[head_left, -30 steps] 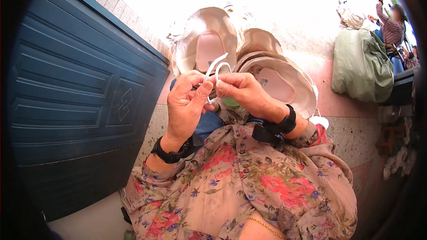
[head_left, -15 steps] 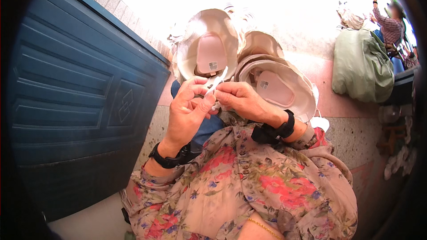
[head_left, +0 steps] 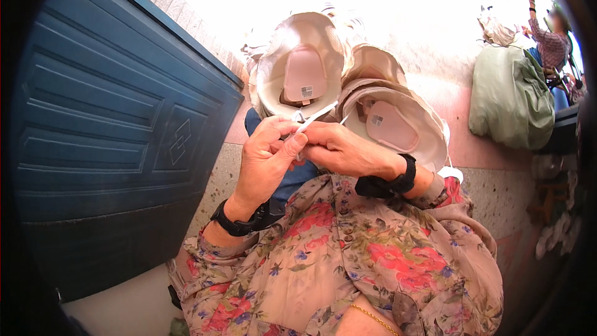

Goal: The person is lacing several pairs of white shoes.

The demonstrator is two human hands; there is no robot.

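My left hand (head_left: 267, 152) and my right hand (head_left: 348, 149) meet in front of my body, with thumbs and fingers closed on a thin white strap (head_left: 318, 116). One end of it sticks out up and to the right; the rest is mostly hidden by my fingers. Just beyond my hands lies a cream, bowl-shaped piece, perhaps a hat (head_left: 273, 68), its inside facing up with a pink oval pad (head_left: 306, 74) and a small label. To the right, by my right wrist, a similar cream piece (head_left: 429, 121) sits among stacked ones, with another pink pad (head_left: 392, 126).
A dark blue panelled door (head_left: 93, 137) stands close on my left. At the far right is a bulging green sack (head_left: 513, 99), with a person in a checked shirt (head_left: 550, 46) behind it. A small wooden stool (head_left: 548, 199) is at the right edge.
My hands have drawn closer together around the white strap, and its free end now points further right. The view has shifted slightly.
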